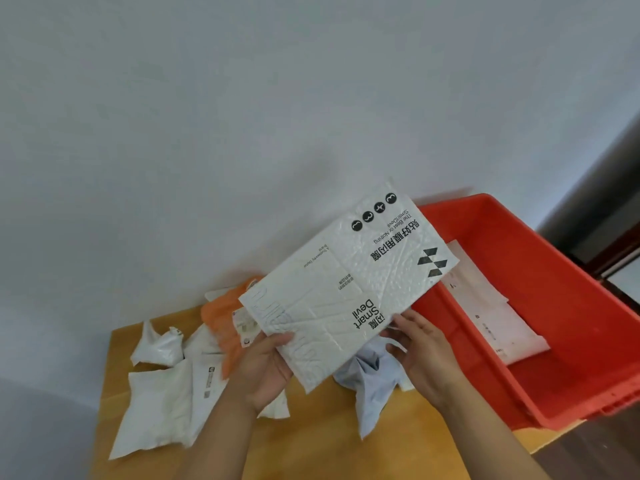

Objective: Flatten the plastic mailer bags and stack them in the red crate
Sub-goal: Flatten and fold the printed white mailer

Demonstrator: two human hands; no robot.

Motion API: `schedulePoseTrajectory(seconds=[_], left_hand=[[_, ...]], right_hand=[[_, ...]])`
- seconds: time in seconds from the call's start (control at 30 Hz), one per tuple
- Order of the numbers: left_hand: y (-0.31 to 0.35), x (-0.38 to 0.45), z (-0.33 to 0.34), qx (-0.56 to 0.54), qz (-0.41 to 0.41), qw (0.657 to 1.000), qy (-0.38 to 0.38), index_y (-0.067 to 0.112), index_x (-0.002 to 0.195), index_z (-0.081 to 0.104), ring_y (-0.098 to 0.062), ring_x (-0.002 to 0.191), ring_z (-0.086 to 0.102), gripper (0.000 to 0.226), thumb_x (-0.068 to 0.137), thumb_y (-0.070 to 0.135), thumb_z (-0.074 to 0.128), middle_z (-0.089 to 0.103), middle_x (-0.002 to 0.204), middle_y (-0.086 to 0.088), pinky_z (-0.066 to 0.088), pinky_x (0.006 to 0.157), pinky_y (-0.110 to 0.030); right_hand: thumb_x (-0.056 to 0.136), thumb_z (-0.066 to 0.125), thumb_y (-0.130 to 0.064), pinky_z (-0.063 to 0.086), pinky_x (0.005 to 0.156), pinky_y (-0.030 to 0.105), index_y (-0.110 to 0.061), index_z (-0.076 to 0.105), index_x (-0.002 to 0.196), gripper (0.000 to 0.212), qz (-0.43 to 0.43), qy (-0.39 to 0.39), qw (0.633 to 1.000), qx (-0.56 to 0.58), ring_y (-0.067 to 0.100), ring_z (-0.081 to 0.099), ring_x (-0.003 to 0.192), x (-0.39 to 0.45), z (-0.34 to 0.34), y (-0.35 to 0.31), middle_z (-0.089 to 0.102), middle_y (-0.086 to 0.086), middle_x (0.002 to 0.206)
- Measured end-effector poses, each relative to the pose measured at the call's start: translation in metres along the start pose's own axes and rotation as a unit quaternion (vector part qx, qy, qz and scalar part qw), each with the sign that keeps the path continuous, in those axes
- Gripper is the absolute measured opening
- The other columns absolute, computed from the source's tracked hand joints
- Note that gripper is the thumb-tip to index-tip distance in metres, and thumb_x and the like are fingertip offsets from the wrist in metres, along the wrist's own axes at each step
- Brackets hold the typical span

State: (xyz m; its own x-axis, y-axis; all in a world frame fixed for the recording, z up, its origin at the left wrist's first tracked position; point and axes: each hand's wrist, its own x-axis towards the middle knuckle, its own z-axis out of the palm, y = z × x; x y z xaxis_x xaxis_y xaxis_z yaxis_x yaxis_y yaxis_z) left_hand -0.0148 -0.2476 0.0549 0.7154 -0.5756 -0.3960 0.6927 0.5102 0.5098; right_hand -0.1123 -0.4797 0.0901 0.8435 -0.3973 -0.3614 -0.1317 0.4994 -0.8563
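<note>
1. Holding a white padded mailer (346,289) off the desk (311,445), both hands are clamped on its near edge: the left hand (266,368) grips the corner at about 7 o'clock of the bag, thumb on top, and the right hand (422,348) pinches the edge at about 5 o'clock.
2. The mailer already looks flat, printed side up, and its far corner at 2 o'clock overhangs the near-left rim of the red crate (554,306). I judge the step in hand to be the carry from pile to crate, with flattening of this bag done.
3. Inside the crate lies a stack of flattened bags (498,313), so the task seems partly along.
4. Crumpled bags wait on the desk: white ones (162,386) at 9 o'clock, an orange one (221,327) behind the left hand, and a pale blue one (374,382) beneath the held mailer, between the hands.
5. The next move likely calls for swinging the mailer toward 3 o'clock, clearing the crate's rim, squaring it over the stack, then lowering it flat before both hands let go.
6. A padded bag may spring or slide, so a light press on top could help it settle.
</note>
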Motion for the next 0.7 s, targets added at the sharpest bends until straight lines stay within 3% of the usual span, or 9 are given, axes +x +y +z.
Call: schedulePoseTrajectory(seconds=[0.1,0.23,0.4,0.5,0.6,0.67,0.7], left_hand=[[-0.003,0.012,0.030,0.014,0.009,1.000,-0.015,0.006,0.141,0.050,-0.037,0.122,0.058,0.059,0.084,-0.009,0.057,0.056,0.138,-0.022,0.053,0.096,-0.049],[-0.012,0.028,0.069,0.067,0.047,0.997,-0.011,0.008,0.126,0.061,-0.035,0.107,0.067,0.047,0.082,-0.008,0.051,0.065,0.126,-0.020,0.057,0.088,-0.048],[-0.023,0.056,0.112,0.151,0.099,0.983,0.030,0.005,0.115,0.064,-0.032,0.111,0.063,0.041,0.077,-0.009,0.059,0.070,0.112,-0.015,0.057,0.087,-0.039],[-0.024,0.076,0.135,0.199,0.137,0.967,0.077,0.007,0.092,0.071,-0.028,0.110,0.062,0.026,0.081,-0.013,0.059,0.074,0.096,-0.008,0.046,0.106,-0.043],[-0.024,0.098,0.153,0.268,0.185,0.943,0.063,0.019,0.078,0.078,-0.027,0.124,0.056,0.022,0.082,0.000,0.068,0.069,0.117,-0.004,0.034,0.116,-0.048],[-0.021,0.105,0.165,0.302,0.200,0.932,0.031,0.024,0.072,0.077,-0.023,0.133,0.049,0.013,0.068,0.012,0.075,0.058,0.138,0.000,0.036,0.114,-0.048],[-0.020,0.110,0.170,0.322,0.207,0.924,0.020,0.026,0.071,0.076,-0.021,0.135,0.047,0.018,0.068,0.009,0.075,0.051,0.145,0.000,0.038,0.112,-0.048]], right_hand=[[0.088,0.062,-0.012,0.048,0.057,0.022,-0.002,0.068,0.095,0.013,-0.021,0.009,1.000,0.014,0.017,0.057,0.066,0.013,-0.017,-0.020,0.065,0.014,0.083],[0.081,0.064,-0.014,0.043,0.052,0.022,-0.003,0.066,0.093,0.016,-0.039,0.010,0.997,0.061,0.017,0.045,0.058,0.029,-0.043,-0.044,0.056,0.009,0.066],[0.084,0.059,-0.012,0.047,0.051,0.019,-0.013,0.060,0.086,0.003,-0.027,-0.015,0.985,0.170,0.013,0.056,0.058,0.044,-0.080,-0.080,0.060,0.007,0.069],[0.087,0.055,-0.023,0.051,0.054,0.021,-0.020,0.065,0.082,0.012,-0.001,-0.021,0.967,0.253,0.014,0.060,0.059,0.054,-0.110,-0.098,0.066,0.008,0.076],[0.082,0.051,-0.045,0.054,0.061,0.026,-0.021,0.068,0.092,0.031,-0.003,-0.023,0.958,0.287,0.021,0.064,0.071,0.066,-0.150,-0.116,0.069,0.010,0.094],[0.082,0.046,-0.064,0.055,0.064,0.028,-0.018,0.071,0.108,0.058,-0.003,-0.015,0.958,0.285,0.022,0.068,0.082,0.072,-0.171,-0.124,0.071,0.008,0.106],[0.081,0.044,-0.072,0.056,0.066,0.029,-0.016,0.070,0.116,0.071,0.005,-0.015,0.960,0.281,0.021,0.069,0.087,0.074,-0.182,-0.128,0.071,0.008,0.112]])
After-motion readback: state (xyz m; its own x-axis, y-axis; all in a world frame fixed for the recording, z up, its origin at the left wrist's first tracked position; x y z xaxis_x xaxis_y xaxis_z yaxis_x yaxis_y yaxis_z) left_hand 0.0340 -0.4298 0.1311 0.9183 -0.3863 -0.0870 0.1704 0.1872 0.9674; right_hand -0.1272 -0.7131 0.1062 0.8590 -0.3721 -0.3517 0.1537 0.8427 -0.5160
